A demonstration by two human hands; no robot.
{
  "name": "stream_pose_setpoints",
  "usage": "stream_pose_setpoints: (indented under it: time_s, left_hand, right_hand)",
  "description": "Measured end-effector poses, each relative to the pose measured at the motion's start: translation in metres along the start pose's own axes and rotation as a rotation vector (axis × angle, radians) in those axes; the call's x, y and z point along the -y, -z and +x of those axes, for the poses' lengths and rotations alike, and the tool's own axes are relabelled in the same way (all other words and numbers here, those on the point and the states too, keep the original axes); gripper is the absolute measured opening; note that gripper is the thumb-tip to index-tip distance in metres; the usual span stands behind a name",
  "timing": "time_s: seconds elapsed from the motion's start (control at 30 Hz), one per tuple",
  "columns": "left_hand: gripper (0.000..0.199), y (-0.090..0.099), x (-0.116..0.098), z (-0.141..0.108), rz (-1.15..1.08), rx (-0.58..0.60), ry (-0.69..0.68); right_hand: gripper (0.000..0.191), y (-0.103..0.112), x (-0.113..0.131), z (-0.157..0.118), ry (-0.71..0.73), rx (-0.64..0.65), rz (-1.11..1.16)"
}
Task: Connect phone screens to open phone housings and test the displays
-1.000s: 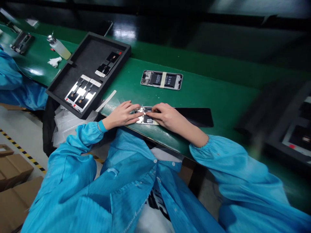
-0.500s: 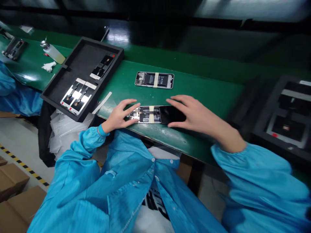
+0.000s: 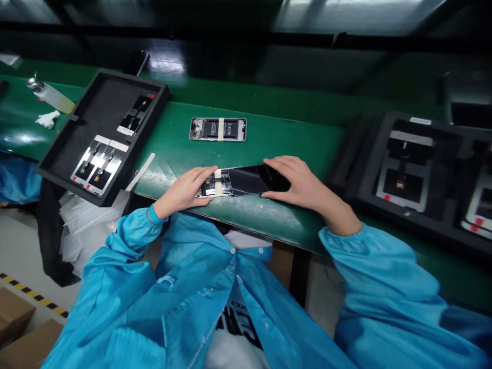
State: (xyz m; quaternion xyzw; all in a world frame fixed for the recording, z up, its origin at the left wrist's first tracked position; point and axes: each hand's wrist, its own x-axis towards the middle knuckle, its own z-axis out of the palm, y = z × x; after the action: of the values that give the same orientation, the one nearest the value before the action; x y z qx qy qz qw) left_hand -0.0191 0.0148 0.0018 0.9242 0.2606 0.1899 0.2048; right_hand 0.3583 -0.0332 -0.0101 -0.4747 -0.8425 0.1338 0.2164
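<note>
In the head view, the phone chassis [image 3: 226,185] is lying on the green worktop [image 3: 284,141] near the picture centre, its long axis running left to right. A pale tape strip [image 3: 218,183] is crossing its short way. The dark screen panel [image 3: 248,179] is extending rightward from it, its left end overlapping the chassis and its long axis sloping slightly up toward the right of the picture.

The right hand [image 3: 305,184] is the nearer one to the panel: its fingers are spreading across the panel's width, the thumb at the lower long edge and the fingertips at the upper, so the panel is pointing left, out of the grip and toward the left hand [image 3: 182,190]. The left fingers are bracketing the left end of the chassis, the thumb along the lower edge. Whether the panel is resting on the chassis or tilting clear of it cannot be told; the glossy surface is hiding the gap.

A second phone chassis [image 3: 230,128] is lying above, roughly parallel.
</note>
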Motion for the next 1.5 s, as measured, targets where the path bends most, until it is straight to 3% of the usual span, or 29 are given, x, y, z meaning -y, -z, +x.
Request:
stream_pose_setpoints:
  time_s: [0.33, 0.53, 0.63, 0.73, 0.83, 0.93, 1.17, 1.3, 1.5]
  left_hand:
    - [0.091, 0.0, -0.01, 0.013, 0.081, 0.096, 0.019]
    - [0.103, -0.018, -0.021, 0.038, 0.098, 0.058, 0.017]
    - [0.099, -0.024, -0.022, 0.043, 0.132, 0.059, 0.051]
    - [0.103, -0.024, -0.025, 0.045, 0.163, 0.07, 0.074]
    - [0.106, -0.022, -0.03, 0.049, 0.178, 0.062, 0.064]
    - [0.09, -0.023, -0.034, 0.055, 0.18, 0.05, 0.046]
    - [0.073, -0.026, -0.032, 0.047, 0.184, -0.118, -0.074]
    - [0.074, -0.026, -0.03, 0.037, 0.232, -0.158, -0.066]
    - [0.077, -0.028, -0.029, 0.032, 0.276, -0.189, -0.06]
  right_hand:
    - [0.092, -0.004, 0.001, -0.001, 0.028, -0.042, 0.004]
    - [0.056, -0.001, 0.023, -0.003, 0.097, -0.07, -0.042]
    - [0.043, 0.001, 0.032, -0.009, -0.035, -0.216, -0.072]
    - [0.046, 0.001, 0.035, -0.015, -0.268, -0.391, -0.038]
    - [0.062, 0.0, 0.033, -0.017, -0.474, -0.416, 0.063]
    - [0.071, -0.002, 0.032, -0.016, -0.561, -0.409, 0.276]
    - [0.061, 0.002, 0.035, -0.009, -0.56, -0.665, 0.688]
    - [0.054, 0.013, 0.042, -0.007, -0.561, -0.758, 0.908]
    - [0.051, 0.022, 0.055, -0.005, -0.545, -0.836, 0.979]
